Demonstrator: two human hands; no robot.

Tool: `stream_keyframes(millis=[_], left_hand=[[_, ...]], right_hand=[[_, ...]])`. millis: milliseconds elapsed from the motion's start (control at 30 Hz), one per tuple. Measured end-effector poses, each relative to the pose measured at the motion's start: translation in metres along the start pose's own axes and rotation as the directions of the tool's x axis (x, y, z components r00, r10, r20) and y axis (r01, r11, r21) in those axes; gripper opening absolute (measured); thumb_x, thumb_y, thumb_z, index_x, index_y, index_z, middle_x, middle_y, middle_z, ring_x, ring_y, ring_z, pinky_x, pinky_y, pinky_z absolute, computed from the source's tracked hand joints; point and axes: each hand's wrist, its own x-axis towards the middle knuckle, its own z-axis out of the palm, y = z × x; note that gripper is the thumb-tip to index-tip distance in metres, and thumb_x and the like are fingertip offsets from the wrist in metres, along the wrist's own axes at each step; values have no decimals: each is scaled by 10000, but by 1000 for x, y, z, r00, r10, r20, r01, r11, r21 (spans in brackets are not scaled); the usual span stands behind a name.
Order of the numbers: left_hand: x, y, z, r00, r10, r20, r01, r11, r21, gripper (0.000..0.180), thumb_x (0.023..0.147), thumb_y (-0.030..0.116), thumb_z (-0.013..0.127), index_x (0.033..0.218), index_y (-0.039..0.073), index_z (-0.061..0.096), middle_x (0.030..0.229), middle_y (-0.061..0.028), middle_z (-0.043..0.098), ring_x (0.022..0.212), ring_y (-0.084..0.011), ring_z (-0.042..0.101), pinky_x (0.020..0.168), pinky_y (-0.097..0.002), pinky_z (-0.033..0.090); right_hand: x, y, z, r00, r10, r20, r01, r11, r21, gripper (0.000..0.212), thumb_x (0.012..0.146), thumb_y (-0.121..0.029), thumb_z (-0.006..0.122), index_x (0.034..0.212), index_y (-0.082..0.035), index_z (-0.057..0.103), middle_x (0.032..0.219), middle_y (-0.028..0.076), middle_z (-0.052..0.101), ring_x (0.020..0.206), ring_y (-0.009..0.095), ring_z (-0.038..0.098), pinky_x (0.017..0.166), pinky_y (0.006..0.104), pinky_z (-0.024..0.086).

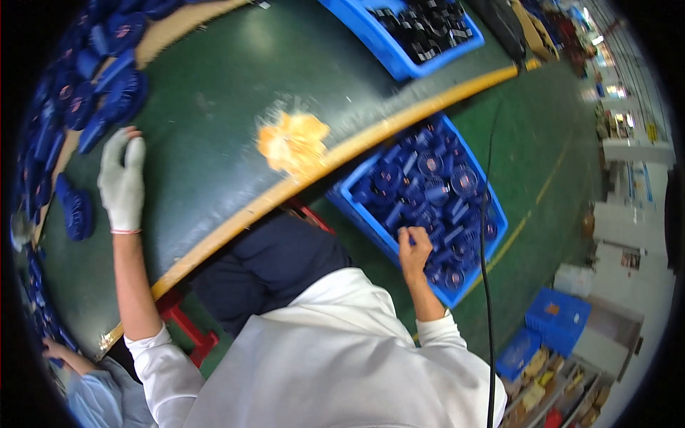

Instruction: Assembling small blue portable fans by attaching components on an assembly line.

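My left hand [123, 180], in a white glove with bare fingertips, is over the green tabletop [207, 164], its fingers stretched forward and apart. Just beyond those fingertips is a dark-blue plastic part with a ribbed round head [123, 96], at the edge of a large pile. Another such blue part [76, 208] lies alone beside the glove. My bare right hand [415, 250] is above the near side of a blue crate [492, 250] full of similar blue parts [428, 192]. Its fingers are curled together; whether something small is in them is hard to see.
On the tabletop lies a crumpled orange-yellow sheet [294, 143] by the yellow edge [235, 215]. A blue bin [399, 64] of black parts stands at the far side. A black cable [485, 285] hangs at right. A co-worker's arm [75, 360] shows at lower left, near a red stool [189, 332].
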Motion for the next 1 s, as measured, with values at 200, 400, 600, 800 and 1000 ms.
stream_keyframes(millis=[200,400,600,800,1000], left_hand=[[-2,7,-29,998,-10,-68,7,999,-46,226,880,206,622,1017,32,671,1140,-118,644,1110,-245,600,978,-333,437],[0,11,-8,987,19,-159,-40,991,-131,216,800,259,677,911,74,688,1060,-113,655,1043,-284,605,926,-375,474],[-6,14,-23,997,-54,-54,48,994,-101,260,801,289,677,945,73,678,1103,-128,636,1092,-301,575,954,-386,456],[-6,15,-25,999,-35,-34,32,995,-92,305,821,337,654,955,64,670,1120,-128,626,1116,-299,557,947,-394,456],[-7,23,-23,989,134,60,-137,990,34,300,795,322,683,946,63,670,1041,-115,602,1083,-307,530,931,-397,451]], right_hand=[[146,-185,26,705,-644,-297,709,658,255,158,732,43,685,842,-18,589,817,125,620,733,311,604,678,396,476],[298,-235,6,701,-708,-82,677,698,-233,105,829,-110,676,887,-25,652,901,138,636,854,336,597,750,417,486],[361,-243,26,733,-369,572,543,824,-164,466,719,-385,767,677,54,615,659,238,602,628,372,620,584,443,474],[374,-236,65,811,-488,323,527,849,-42,616,805,-472,699,574,71,523,498,141,477,500,162,413,489,413,357],[386,-220,71,895,-309,322,193,918,347,488,849,-348,703,546,-4,535,550,-72,415,532,53,333,469,295,243]])
